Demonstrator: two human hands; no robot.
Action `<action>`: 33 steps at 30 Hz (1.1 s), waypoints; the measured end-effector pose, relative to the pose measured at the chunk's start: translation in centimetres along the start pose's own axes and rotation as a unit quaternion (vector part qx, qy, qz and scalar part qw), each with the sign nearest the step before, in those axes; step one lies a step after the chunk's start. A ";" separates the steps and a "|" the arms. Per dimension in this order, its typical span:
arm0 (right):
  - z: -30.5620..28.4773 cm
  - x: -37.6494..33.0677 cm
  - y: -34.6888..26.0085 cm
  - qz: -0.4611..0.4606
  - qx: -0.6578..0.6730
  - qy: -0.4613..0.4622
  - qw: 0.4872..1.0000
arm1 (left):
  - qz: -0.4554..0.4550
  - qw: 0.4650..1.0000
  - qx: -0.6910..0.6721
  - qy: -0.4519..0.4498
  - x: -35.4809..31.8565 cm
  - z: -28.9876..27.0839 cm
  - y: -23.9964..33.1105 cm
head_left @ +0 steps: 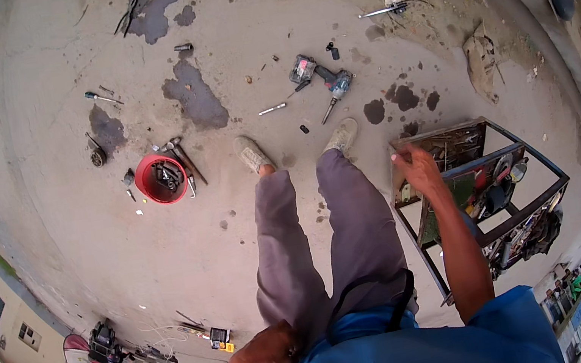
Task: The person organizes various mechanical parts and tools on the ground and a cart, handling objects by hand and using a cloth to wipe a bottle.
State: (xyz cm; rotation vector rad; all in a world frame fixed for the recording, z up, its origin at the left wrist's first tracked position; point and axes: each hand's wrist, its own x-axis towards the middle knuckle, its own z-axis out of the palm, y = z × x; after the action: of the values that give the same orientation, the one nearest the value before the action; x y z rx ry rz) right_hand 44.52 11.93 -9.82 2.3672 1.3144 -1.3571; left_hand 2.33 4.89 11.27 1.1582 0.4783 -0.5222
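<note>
My right hand (418, 169) reaches over the near-left corner of a dark metal tool rack (483, 163) on my right. Its fingers are stretched out and partly spread, with no object visible in them; whether they touch the frame I cannot tell. My left hand (271, 348) rests by my left thigh, back of the hand up, its fingers hidden. Mixed hand tools and small parts fill the rack's trays. On the ground ahead of my feet lies a cordless impact wrench (336, 84) with a socket extension fitted.
Left of my feet stands a red bucket (145, 193) of metal parts, with a hammer (187, 162) beside it. A ratchet (96, 151), a screwdriver (102, 98), pliers (126, 18) and a metal rod (272, 108) lie scattered. Dark wet stains (194, 94) mark the ground.
</note>
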 end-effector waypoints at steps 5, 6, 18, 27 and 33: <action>8.6 13.2 2.3 0.058 -0.013 -0.018 0.998 | -0.014 0.988 0.090 0.127 8.2 -13.5 -10.4; 10.1 15.2 4.1 0.077 -0.017 -0.024 0.997 | -0.044 0.958 0.179 0.218 11.1 -15.5 -12.9; 19.2 40.2 12.1 -0.059 -0.071 0.265 0.960 | 0.071 0.752 0.436 0.490 46.2 -52.0 -32.3; 13.0 49.4 21.5 -0.033 0.000 0.346 0.938 | 0.105 0.655 0.466 0.586 54.5 -59.0 -32.6; 15.8 47.4 20.3 0.017 0.041 0.323 0.945 | 0.039 0.642 0.506 0.574 55.5 -60.9 -32.0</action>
State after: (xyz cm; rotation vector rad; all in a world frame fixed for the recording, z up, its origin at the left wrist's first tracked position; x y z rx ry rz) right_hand 59.65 21.52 -60.71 3.0192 1.3406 -0.6345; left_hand 21.05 44.52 -65.43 2.6003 1.3095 0.2063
